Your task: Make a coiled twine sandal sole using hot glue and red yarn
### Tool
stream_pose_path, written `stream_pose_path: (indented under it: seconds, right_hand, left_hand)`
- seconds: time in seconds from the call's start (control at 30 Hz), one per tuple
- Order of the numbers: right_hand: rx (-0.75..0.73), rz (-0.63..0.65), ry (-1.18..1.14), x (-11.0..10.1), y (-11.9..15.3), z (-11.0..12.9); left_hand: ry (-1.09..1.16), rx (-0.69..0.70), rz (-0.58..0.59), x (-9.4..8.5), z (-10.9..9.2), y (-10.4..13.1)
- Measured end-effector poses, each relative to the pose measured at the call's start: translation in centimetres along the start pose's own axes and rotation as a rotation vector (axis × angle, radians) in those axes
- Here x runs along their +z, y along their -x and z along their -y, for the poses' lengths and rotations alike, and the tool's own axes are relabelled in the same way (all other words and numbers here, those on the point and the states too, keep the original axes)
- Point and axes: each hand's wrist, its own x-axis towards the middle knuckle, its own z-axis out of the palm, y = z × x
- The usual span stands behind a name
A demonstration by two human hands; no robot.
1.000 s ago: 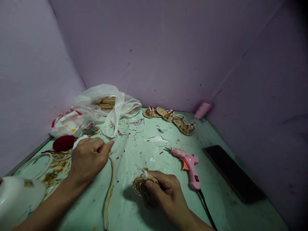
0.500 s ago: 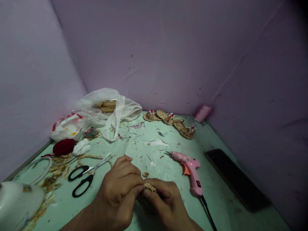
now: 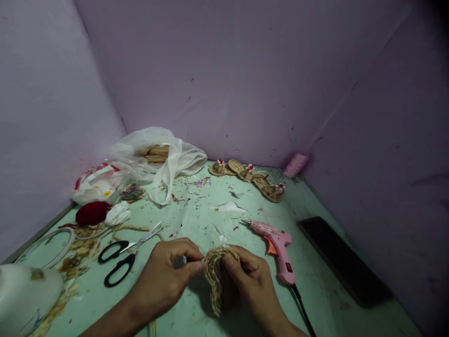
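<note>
A small curved piece of braided straw, shaped like a little sandal sole, stands on edge between my hands. My right hand is closed round its right side, with the thumb laid over the upper part. At its upper left edge, the thumb and forefinger of my left hand pinch together. Any fine strand between those fingertips is too small to make out. To the right lies a pink hot glue gun with its nozzle pointing left. Black-handled scissors rest half open on the left.
Small straw sandals with red and white beads lie at the back wall. White plastic bags, red yarn and a white container line the left. A dark phone lies right. Scraps litter the green tabletop.
My left hand has moved left and opened out from over the braided piece, keeping a fingertip pinch at its edge. The piece has come up and turned into view in my right hand.
</note>
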Motion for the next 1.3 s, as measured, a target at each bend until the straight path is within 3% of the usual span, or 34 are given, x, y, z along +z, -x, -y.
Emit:
stream_pose_path:
  seconds: [0.3,0.43,0.5,0.7,0.83,0.97,1.13,1.3]
  right_hand:
    - [-0.025,0.043,-0.183,0.0,0.1,-1.3]
    - [-0.103,-0.117,0.026,-0.7,-0.7,0.1]
    - [-0.137,-0.112,0.154,-1.0,-1.1,0.8]
    - [-0.452,-0.092,0.431,-1.3,-1.1,1.7]
    - [-0.665,-0.046,0.545,-1.5,-1.0,1.9]
    - [-0.777,-0.043,0.618,-1.8,-1.0,1.9]
    - [-0.705,0.008,0.614,-2.1,-0.9,1.9]
    - [-0.333,-0.027,0.467,-2.7,-1.4,1.9]
  left_hand:
    - [-0.008,-0.128,0.071,0.8,0.5,0.5]
    - [0.022,-0.162,0.078,0.9,1.0,0.7]
    - [0.034,-0.189,0.076,1.1,0.9,0.8]
    - [0.139,-0.367,0.154,2.3,0.3,1.0]
    - [0.148,-0.330,0.100,3.0,0.1,1.4]
    - [0.139,-0.264,0.060,3.1,0.0,1.6]
    - [0.272,-0.330,0.018,2.8,-0.2,1.1]
    - [0.338,-0.412,0.014,2.6,-0.5,0.7]
